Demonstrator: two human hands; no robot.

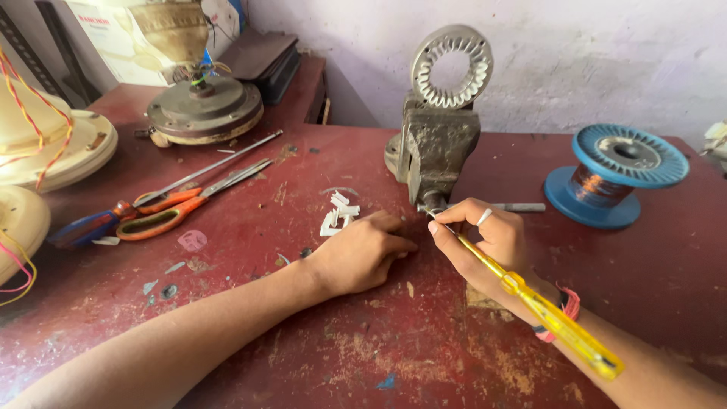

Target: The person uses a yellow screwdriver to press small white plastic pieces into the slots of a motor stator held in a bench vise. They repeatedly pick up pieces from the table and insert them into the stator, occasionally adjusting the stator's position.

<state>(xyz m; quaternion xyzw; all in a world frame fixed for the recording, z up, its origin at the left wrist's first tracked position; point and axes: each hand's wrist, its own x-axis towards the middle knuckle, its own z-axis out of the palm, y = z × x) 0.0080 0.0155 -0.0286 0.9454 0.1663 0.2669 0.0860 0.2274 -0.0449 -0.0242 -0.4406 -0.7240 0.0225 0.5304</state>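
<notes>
Nearest me, my right hand [492,242] pinches a yellow transparent-handled screwdriver [530,299], shaft running ahead of the fingertips toward the grey bench vise [438,148]; left hand [360,254] curled, empty, beside.

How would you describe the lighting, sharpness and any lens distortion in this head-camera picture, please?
Head view: soft, even daylight, with faint shadows under the left hand and right hand; no harsh glare on the red table. The vise and wire spool are sharp; the yellow screwdriver blurs slightly at its near end. Wide-angle stretch bends the forearms at the edges.
</notes>
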